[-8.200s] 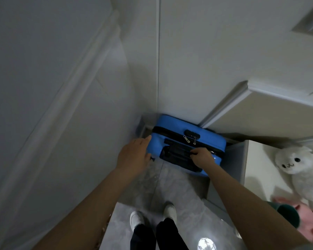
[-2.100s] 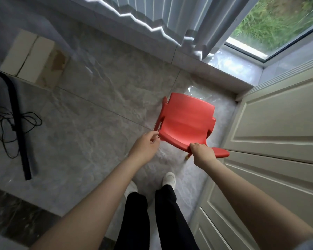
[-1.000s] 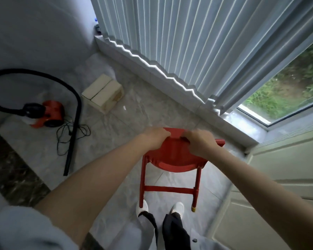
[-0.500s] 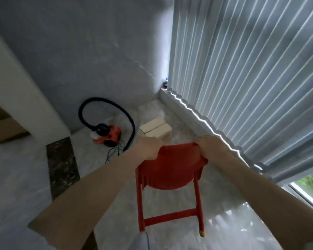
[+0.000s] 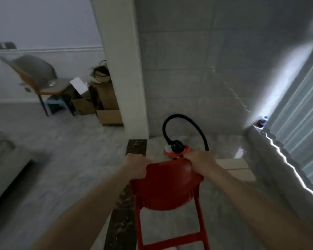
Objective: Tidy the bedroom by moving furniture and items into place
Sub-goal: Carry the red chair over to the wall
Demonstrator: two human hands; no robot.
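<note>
Two hands, left hand [image 5: 136, 166] & right hand [image 5: 202, 164], grip red chair [image 5: 167, 186] top; cardboard boxes [image 5: 105, 105] far left, contents unclear.

Dim interior, cool grey cast. Daylight enters at right through the curtain [image 5: 300, 112], leaving a bright zigzag edge along its hem and a pale glare streak on the wall [image 5: 188, 69]. Motion blur softens the whole frame, strongest at left around the grey chair [image 5: 42, 78] and boxes [image 5: 105, 105]. Wide-angle distortion bends the pillar [image 5: 123, 65] and stretches both forearms.
</note>
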